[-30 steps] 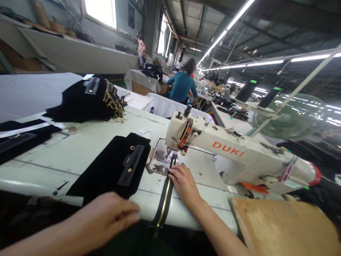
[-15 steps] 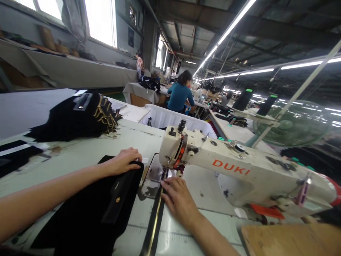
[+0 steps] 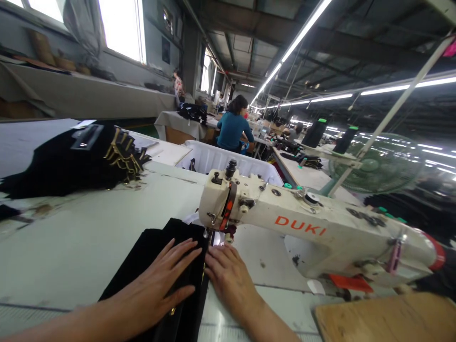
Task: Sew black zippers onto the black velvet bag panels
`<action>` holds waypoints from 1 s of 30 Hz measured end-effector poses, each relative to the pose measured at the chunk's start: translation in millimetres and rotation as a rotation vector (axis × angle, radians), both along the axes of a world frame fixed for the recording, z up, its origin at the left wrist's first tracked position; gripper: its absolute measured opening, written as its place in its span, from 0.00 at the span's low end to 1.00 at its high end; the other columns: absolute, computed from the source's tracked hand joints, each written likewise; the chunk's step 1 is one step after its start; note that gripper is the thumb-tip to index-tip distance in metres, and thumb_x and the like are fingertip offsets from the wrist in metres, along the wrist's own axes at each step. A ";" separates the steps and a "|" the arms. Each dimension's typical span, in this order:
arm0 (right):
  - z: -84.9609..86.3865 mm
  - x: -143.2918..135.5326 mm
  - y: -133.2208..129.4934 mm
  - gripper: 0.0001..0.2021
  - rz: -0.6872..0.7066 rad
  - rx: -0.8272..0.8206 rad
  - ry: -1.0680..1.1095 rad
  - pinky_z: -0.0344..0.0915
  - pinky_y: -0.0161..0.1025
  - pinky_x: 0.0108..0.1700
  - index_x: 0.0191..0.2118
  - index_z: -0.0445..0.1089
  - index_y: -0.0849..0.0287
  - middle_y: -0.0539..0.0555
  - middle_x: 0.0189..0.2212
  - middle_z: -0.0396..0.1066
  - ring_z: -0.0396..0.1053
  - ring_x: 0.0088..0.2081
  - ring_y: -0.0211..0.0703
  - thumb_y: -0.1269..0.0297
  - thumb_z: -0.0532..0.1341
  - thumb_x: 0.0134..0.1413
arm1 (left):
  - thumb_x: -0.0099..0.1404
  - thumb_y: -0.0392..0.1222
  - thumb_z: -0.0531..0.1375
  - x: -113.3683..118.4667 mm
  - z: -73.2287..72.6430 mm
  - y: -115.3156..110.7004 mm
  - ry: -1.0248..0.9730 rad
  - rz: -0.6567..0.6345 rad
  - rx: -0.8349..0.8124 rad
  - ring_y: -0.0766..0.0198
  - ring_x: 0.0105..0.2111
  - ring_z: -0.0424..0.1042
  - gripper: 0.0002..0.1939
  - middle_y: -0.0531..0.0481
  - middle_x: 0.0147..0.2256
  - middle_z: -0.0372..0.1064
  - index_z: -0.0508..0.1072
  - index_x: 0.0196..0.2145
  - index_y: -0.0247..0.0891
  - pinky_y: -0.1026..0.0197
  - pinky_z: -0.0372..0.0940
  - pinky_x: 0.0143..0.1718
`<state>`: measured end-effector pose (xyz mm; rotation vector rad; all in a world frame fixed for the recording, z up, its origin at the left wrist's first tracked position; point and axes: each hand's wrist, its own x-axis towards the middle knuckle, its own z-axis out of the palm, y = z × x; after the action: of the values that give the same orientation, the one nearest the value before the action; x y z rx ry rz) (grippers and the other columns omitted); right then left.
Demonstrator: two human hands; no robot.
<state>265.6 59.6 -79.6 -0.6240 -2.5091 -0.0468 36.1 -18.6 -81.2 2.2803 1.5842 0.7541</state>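
Note:
My left hand (image 3: 166,278) lies flat with fingers spread on a black fabric piece (image 3: 142,254), left of the sewing machine's needle. The fabric's right edge runs up to the presser foot (image 3: 209,233). Along this edge is a black zipper with gold teeth (image 3: 203,270), mostly covered by the fabric and my hands. My right hand (image 3: 231,280) is closed at the zipper's right side, fingertips pressed together on its edge just in front of the needle. The cream sewing machine (image 3: 263,218) stands over the work, its small light on.
A stack of black pieces with gold zipper ends (image 3: 89,152) lies at the table's left. Behind the machine stands a white plastic bin (image 3: 228,159). A wooden board (image 3: 384,316) is at the front right. Thread cones (image 3: 315,133) and a green fan (image 3: 374,164) stand behind; a person in teal (image 3: 233,128) sits beyond.
The black fabric has moved right, onto the zipper and up to the needle. My left hand went from gripping its far edge to lying flat on it. My right hand stays by the zipper.

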 end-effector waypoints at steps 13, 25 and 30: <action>-15.1 -2.3 2.1 0.15 -0.052 0.120 -0.018 0.65 0.52 0.66 0.58 0.72 0.61 0.58 0.57 0.74 0.72 0.59 0.50 0.69 0.59 0.69 | 0.74 0.50 0.59 -1.3 19.0 -10.0 0.057 -0.162 -0.018 0.45 0.68 0.56 0.34 0.49 0.70 0.53 0.52 0.72 0.57 0.36 0.38 0.72; -3.9 1.5 2.9 0.18 -0.087 -0.009 -0.048 0.64 0.54 0.66 0.61 0.70 0.59 0.58 0.59 0.73 0.71 0.59 0.52 0.65 0.59 0.69 | 0.71 0.61 0.59 -0.6 17.5 3.4 0.124 -0.153 -0.136 0.39 0.71 0.48 0.38 0.43 0.71 0.49 0.51 0.72 0.53 0.24 0.42 0.66; 4.2 0.0 1.8 0.17 -0.125 -0.065 -0.101 0.61 0.57 0.66 0.61 0.71 0.58 0.59 0.60 0.71 0.69 0.60 0.53 0.67 0.58 0.70 | 0.70 0.62 0.59 0.0 20.8 8.1 0.121 -0.148 -0.081 0.39 0.69 0.52 0.36 0.38 0.70 0.51 0.60 0.70 0.47 0.30 0.45 0.68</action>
<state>265.6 61.4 -75.4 -0.8239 -2.5740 -0.0437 36.1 -10.5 -60.4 2.3923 1.4467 0.5148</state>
